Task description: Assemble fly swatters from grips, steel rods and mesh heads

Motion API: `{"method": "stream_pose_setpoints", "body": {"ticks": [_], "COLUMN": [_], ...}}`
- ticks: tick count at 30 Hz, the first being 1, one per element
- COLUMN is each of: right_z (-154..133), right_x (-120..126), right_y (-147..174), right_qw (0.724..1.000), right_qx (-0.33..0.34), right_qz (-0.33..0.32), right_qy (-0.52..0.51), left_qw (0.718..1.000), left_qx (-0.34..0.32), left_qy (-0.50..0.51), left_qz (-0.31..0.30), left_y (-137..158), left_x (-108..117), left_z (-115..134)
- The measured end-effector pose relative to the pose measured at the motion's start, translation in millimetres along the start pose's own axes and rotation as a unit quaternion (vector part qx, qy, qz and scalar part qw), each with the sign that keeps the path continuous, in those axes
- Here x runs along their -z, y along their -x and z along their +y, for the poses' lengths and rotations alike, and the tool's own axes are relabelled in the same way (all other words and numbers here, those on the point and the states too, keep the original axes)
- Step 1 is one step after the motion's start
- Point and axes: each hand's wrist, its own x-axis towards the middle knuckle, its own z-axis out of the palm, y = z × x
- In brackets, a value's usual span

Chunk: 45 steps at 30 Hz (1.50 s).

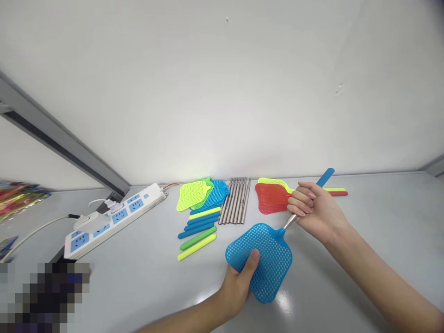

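Note:
A blue fly swatter (272,263) is held in front of me between both hands. My left hand (239,280) pinches its perforated head, thumb on top and the other fingers hidden beneath. Around the metal rod just above the head, my right hand (308,206) is closed, and the blue handle end sticks out beyond it. Behind my right hand lie a red fly swatter (272,199) and a yellow fly swatter (270,181), overlapping, with their handles to the right. Left of them are several metal rods (236,201) side by side.
Loose swatter heads, yellow (194,194), green and blue, overlap near the wall. Several coloured handle grips (197,238) lie below them. A white power strip (118,217) with plugged-in cords stands at the left. Colourful packaging (17,196) sits at the far left edge.

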Motion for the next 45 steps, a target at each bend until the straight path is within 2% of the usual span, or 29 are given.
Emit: {"method": "stream_pose_setpoints", "body": {"ticks": [8, 13, 18, 31, 41, 45], "right_z": [0, 0, 1, 19, 23, 25], "right_x": [4, 4, 4, 6, 8, 10], "right_y": [-3, -4, -5, -4, -5, -8], "right_qw": [1.000, 1.000, 1.000, 0.998, 0.996, 0.996], "right_qx": [0.002, -0.008, -0.008, 0.055, 0.078, 0.068], "right_qz": [0.004, 0.012, 0.008, 0.007, -0.001, -0.003], "right_qy": [0.010, -0.005, -0.002, -0.033, -0.050, -0.065], "left_qw": [1.000, 1.000, 1.000, 0.998, 0.998, 0.998], "left_qx": [-0.002, -0.003, 0.002, -0.029, -0.016, -0.021], "left_qy": [-0.004, -0.006, -0.007, -0.052, -0.036, -0.037], "left_qz": [0.019, -0.005, -0.001, 0.032, 0.044, 0.045], "left_y": [-2, -2, -2, -4, -7, -7], "left_x": [1, 0, 1, 5, 6, 5], "left_z": [0, 1, 1, 0, 3, 5]}}
